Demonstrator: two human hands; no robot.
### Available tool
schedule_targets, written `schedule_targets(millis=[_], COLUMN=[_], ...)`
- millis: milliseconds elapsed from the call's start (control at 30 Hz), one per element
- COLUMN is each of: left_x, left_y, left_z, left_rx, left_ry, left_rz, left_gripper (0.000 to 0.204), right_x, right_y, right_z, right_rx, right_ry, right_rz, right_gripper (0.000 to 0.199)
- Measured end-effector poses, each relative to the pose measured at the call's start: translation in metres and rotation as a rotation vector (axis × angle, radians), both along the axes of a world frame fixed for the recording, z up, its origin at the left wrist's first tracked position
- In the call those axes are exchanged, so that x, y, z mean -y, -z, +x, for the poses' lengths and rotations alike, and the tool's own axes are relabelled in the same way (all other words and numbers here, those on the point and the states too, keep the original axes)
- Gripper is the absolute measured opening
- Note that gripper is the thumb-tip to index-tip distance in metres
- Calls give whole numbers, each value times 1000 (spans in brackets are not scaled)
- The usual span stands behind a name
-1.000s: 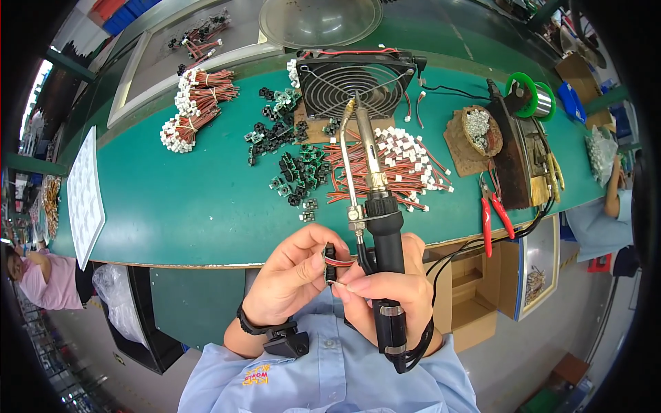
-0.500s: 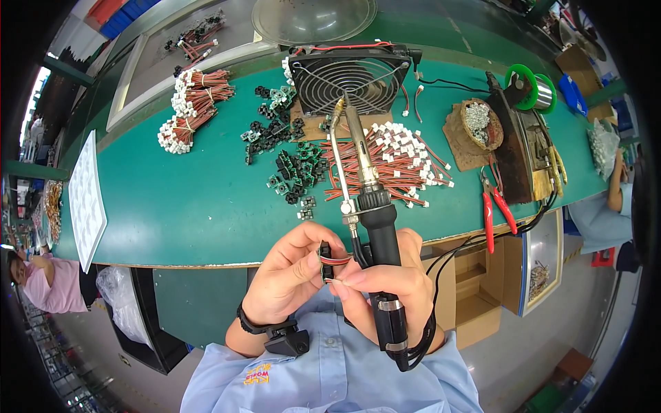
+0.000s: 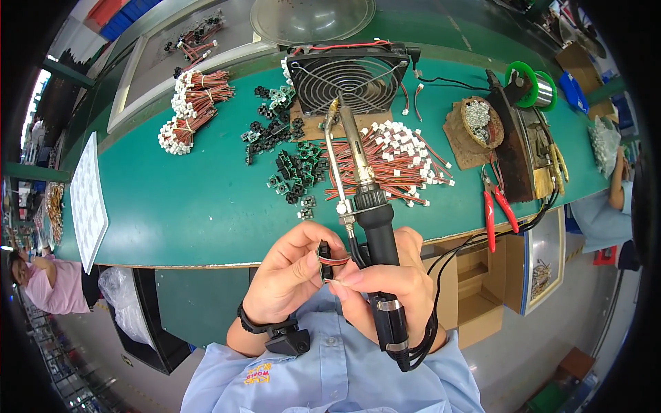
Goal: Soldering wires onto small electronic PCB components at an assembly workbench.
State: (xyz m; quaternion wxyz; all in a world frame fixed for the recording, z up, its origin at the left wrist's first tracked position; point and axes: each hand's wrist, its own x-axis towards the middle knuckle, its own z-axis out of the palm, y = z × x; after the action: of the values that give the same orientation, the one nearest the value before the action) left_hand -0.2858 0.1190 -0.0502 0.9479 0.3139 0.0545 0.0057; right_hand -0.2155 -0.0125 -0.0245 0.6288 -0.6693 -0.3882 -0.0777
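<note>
Close to my chest, my left hand [image 3: 289,275] pinches a small circuit board with a black component [image 3: 326,256] between thumb and fingers. Red and black wires [image 3: 335,261] run from it toward my right hand [image 3: 403,282]. That hand is wrapped round a soldering iron [image 3: 377,224] with a metal feed tube alongside, its tip pointing away from me. My right thumb and forefinger meet beside the board, near the wire ends. Beyond the hands lie a pile of small circuit boards [image 3: 296,172] and a heap of white-plugged wires [image 3: 399,158].
A black fan [image 3: 348,79] stands at the back of the green table [image 3: 186,213]. Bundled wires [image 3: 200,93] and a white tray [image 3: 88,203] are left. Red-handled cutters [image 3: 497,206], a bowl of metal bits [image 3: 478,124] and a solder spool [image 3: 533,89] are right.
The soldering iron's tip has swung slightly left. Both hands stay almost in place, still holding the board and the iron.
</note>
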Motion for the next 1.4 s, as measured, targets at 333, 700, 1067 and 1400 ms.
schedule_targets(millis=[333, 700, 1067, 1400], left_x=[0, 0, 2, 2], left_y=[0, 1, 0, 0], left_z=[0, 2, 3, 3], left_rx=[3, 4, 20, 14], left_ry=[-13, -11, -38, -60], left_rz=[14, 8, 36, 55], left_gripper=[23, 23, 24, 23], right_x=[0, 0, -1, 0], right_y=[-2, 0, -2, 0], right_z=[0, 2, 1, 4], right_rx=[-19, 13, 4, -5], right_ry=[10, 21, 38, 20], right_rz=[-7, -14, -13, -18], right_gripper=[40, 39, 39, 38])
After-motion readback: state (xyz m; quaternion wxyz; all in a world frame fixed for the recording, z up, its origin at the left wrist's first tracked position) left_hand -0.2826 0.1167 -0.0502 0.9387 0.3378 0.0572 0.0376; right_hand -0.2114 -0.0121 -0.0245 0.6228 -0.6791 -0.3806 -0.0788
